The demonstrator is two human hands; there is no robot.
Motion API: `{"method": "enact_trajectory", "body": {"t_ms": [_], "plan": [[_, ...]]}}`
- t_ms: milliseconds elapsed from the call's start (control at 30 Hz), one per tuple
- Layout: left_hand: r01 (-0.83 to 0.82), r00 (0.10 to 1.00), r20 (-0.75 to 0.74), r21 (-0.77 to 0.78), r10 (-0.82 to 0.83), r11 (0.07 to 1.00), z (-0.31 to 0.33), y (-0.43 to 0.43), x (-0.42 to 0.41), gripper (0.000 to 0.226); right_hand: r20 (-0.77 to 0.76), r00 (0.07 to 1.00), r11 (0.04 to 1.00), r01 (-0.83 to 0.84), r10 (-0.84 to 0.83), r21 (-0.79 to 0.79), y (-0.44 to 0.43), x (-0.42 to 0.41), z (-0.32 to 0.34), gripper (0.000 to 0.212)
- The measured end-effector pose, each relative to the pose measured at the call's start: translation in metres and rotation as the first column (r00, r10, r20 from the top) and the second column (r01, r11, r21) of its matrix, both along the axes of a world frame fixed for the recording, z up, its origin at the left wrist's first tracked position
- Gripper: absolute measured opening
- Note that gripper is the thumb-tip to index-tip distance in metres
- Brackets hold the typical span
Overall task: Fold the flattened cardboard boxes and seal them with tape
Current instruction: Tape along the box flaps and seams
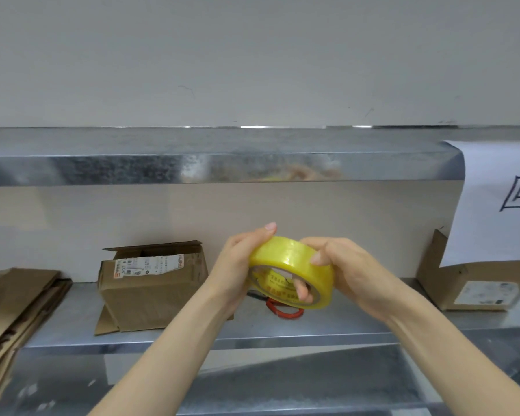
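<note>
A yellow roll of clear tape (294, 267) is held in the air in front of a steel shelf. My left hand (237, 265) grips its left side, with a finger poking through the core. My right hand (345, 268) grips the right side, thumb pressed on the outer band. A folded cardboard box (153, 291) with a shipping label stands on the shelf to the left, its top flaps partly open. Flattened cardboard (15, 307) lies in a pile at the far left.
Red-handled scissors (282, 310) lie on the steel shelf (252, 331) right behind the tape. Another labelled box (469, 286) stands at the right under a hanging white paper sheet (499, 202). An upper steel shelf (192, 166) overhangs the work space.
</note>
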State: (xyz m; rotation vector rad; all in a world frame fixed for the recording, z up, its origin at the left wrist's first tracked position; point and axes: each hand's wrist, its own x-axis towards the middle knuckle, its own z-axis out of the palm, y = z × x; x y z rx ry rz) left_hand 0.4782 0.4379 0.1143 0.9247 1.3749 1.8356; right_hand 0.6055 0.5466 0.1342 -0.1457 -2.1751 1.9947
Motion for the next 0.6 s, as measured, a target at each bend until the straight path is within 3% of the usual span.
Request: {"method": "enact_trajectory", "body": {"t_ms": [100, 200, 300, 367, 467, 600], "plan": [[-0.014, 1.000, 0.022, -0.030, 0.015, 0.999, 0.000, 0.002, -0.002, 0.034, -0.010, 0.998, 0.998, 0.062, -0.062, 0.012, 0.003, 0.001, -0.001, 0.019], [-0.061, 0.965, -0.260, -0.124, 0.027, 0.990, 0.003, 0.007, -0.002, 0.039, 0.029, 0.971, 0.961, 0.230, -0.238, 0.156, -0.003, -0.004, -0.008, 0.021], [-0.098, 0.848, -0.529, -0.234, -0.042, 0.967, 0.004, 0.014, 0.002, 0.039, 0.078, 0.940, 0.918, 0.305, -0.333, 0.253, -0.011, -0.011, -0.016, 0.023], [-0.106, 0.855, -0.517, -0.235, -0.032, 0.966, 0.003, 0.015, 0.005, 0.043, 0.089, 0.945, 0.930, 0.287, -0.314, 0.232, -0.011, -0.011, -0.016, 0.022], [-0.090, 0.931, -0.364, -0.177, 0.020, 0.980, 0.001, 0.014, 0.003, 0.049, 0.097, 0.969, 0.956, 0.201, -0.225, 0.216, -0.003, -0.005, -0.013, 0.023], [-0.086, 0.969, -0.242, -0.171, 0.043, 0.981, -0.002, 0.012, -0.001, 0.048, 0.094, 0.992, 0.990, 0.068, -0.080, 0.126, 0.006, 0.003, -0.013, 0.017]]}}
